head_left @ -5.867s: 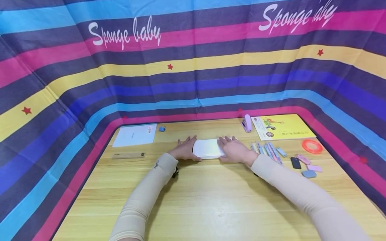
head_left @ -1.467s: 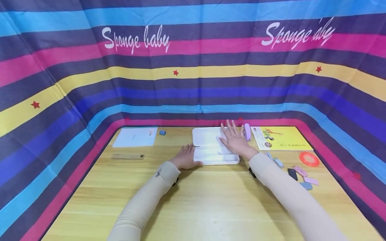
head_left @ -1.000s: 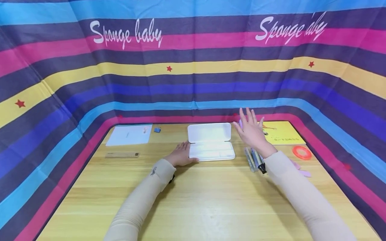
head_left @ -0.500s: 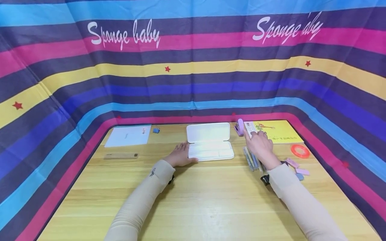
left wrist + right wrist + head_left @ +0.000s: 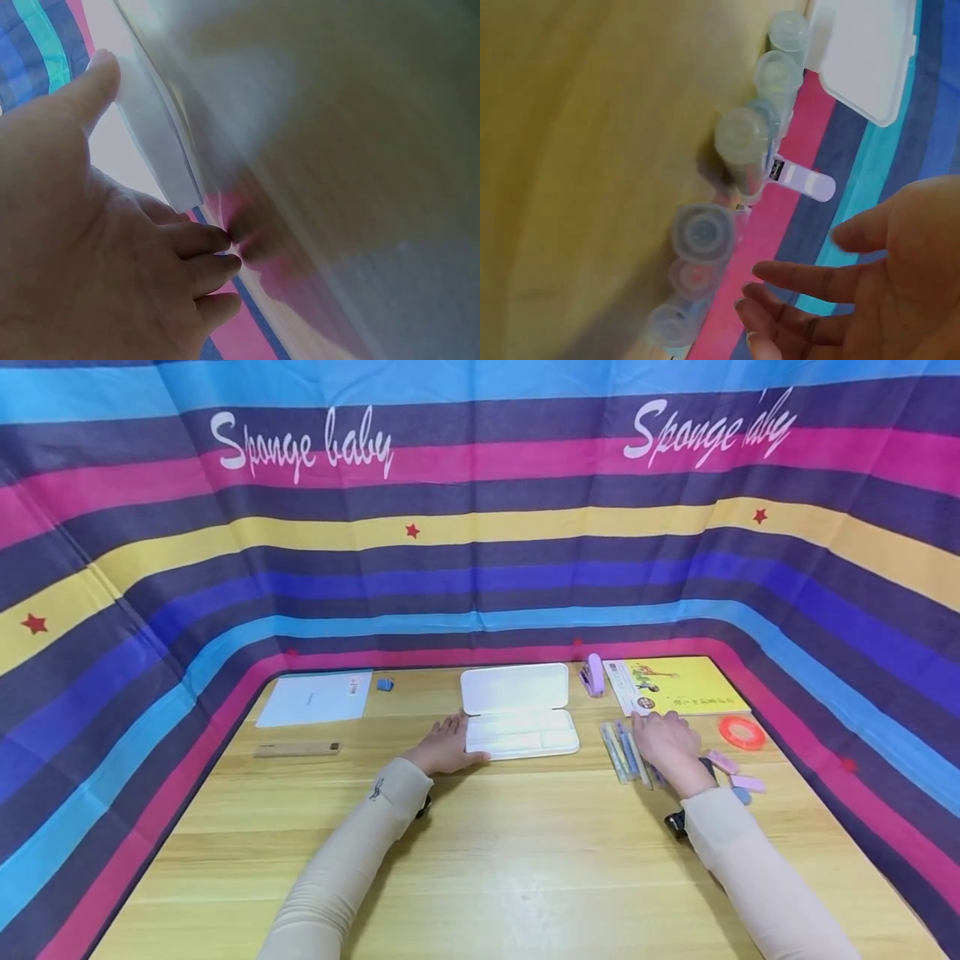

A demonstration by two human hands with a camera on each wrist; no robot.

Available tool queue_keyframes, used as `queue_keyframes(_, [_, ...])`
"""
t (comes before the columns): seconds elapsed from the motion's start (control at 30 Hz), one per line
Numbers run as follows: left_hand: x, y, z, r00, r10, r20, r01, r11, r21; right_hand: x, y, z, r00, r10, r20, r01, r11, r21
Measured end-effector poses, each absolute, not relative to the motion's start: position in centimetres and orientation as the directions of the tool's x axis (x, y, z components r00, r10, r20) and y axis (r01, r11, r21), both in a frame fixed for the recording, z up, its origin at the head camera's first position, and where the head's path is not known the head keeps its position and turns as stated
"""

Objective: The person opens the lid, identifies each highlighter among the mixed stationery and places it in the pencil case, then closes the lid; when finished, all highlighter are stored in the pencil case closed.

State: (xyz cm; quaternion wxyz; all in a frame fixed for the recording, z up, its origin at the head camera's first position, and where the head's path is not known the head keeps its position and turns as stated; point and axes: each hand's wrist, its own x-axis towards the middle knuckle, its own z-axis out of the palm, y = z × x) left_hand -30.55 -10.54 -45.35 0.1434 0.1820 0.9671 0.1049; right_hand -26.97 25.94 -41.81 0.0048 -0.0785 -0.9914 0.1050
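Note:
A white pencil case [image 5: 522, 735] lies with its lid [image 5: 514, 690] folded back on the table. My left hand [image 5: 444, 746] rests at its left end, thumb along the front edge and relaxed fingers by the back left corner. In the left wrist view, the thumb touches the case's white wall [image 5: 161, 127]. My right hand [image 5: 670, 745] hovers over several pens [image 5: 627, 752], partly hiding them. The right wrist view shows their round ends [image 5: 703, 234] and the loosely bent fingers [image 5: 802, 279], apart from the pens and holding nothing.
A lilac stapler [image 5: 592, 676] and a yellow book [image 5: 678, 685] lie behind the pens. Orange tape [image 5: 742, 732] and several erasers [image 5: 747, 784] are at right. At left are a white booklet [image 5: 315, 698], a wooden ruler [image 5: 297, 749] and a small blue sharpener [image 5: 385, 683].
The pencil case was closed between both hands and its lid has been opened. My right hand has left the lid and moved right and down over the pens; the left has stayed at the case.

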Motion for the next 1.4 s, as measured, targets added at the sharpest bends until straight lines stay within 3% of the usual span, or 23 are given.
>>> queue_keyframes(0.23, [-30.7, -10.5, -45.4, -0.897, 0.362, -0.252, 0.308, 0.923, 0.231, -27.3, 26.9, -42.2, -0.973, 0.210, -0.097, 0.225, 0.955, -0.192])
queue_keyframes(0.83, [-30.4, -10.2, -44.9, -0.898, 0.372, -0.237, 0.312, 0.916, 0.253, -27.6, 28.4, -42.2, -0.954, 0.200, -0.225, 0.256, 0.932, -0.257])
queue_keyframes(1.4, [-30.5, -10.4, -45.0, -0.894, 0.375, -0.245, 0.314, 0.915, 0.255, -27.2, 28.1, -41.8, -0.957, 0.205, -0.207, 0.252, 0.939, -0.235])
